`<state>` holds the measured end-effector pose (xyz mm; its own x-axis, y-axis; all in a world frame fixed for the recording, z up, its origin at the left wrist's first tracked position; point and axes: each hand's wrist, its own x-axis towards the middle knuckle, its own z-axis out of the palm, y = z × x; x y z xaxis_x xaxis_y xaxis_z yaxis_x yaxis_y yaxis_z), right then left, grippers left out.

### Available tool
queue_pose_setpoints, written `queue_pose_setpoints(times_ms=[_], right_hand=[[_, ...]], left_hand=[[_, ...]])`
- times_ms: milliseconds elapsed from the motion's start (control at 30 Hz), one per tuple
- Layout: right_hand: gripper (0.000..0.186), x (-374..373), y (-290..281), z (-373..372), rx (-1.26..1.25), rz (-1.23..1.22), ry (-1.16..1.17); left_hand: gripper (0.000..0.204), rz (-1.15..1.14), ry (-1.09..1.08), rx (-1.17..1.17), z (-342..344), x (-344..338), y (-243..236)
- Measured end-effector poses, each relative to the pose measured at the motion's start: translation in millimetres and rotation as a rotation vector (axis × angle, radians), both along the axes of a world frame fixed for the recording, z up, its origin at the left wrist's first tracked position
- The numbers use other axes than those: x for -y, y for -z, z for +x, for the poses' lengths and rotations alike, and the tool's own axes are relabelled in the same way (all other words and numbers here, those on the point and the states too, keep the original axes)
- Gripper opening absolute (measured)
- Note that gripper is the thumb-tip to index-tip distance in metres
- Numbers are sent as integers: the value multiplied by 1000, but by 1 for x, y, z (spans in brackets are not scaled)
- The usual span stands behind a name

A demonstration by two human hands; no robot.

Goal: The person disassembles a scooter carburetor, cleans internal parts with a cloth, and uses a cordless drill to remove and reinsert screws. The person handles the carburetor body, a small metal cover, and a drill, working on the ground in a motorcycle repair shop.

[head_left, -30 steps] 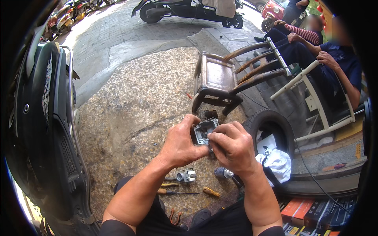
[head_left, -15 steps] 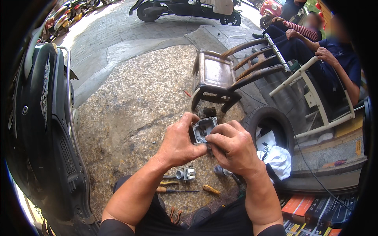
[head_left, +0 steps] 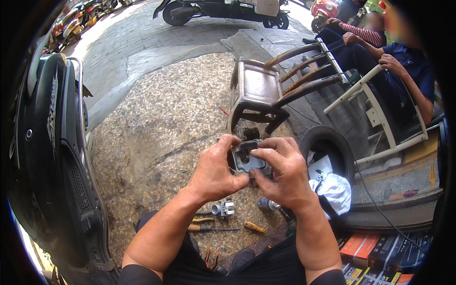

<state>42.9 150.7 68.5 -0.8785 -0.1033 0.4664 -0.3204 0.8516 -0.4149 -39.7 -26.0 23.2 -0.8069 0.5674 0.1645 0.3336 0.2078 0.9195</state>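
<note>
L hand: clamped on housing's L side, fingers at far edge, thumb at near edge.
R hand: thumb + fingers closed on housing's R side.
Housing: grey metal, betw. both hands, open side up, held above floor.
Nr side: carb, screwdriver & spray can on floor, below hands.
L edge: dk scooter, well apart.
R edge: tyre, nr R hand.
Far side: wood chair.
Room: pebbly floor stretches betw. scooter & chair.
</note>
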Motion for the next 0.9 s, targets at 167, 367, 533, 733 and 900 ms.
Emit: queue_pose_setpoints(times_ms=[167,367,533,733,900], right_hand=[[30,-1,5,-3,-9,-23,41],[25,3,13,-1,49,4,-15],[23,8,16,1,64,40,-4],[24,10,16,1,67,48,-2],[24,12,17,1,66,38,-1]], left_hand=[[58,-7,22,-28,3,-2,1],[54,-10,21,-104,7,-5,4],[54,-11,25,-165,7,-6,7],[53,5,43,-118,7,-6,8],[54,-13,46,-113,7,-5,7]])
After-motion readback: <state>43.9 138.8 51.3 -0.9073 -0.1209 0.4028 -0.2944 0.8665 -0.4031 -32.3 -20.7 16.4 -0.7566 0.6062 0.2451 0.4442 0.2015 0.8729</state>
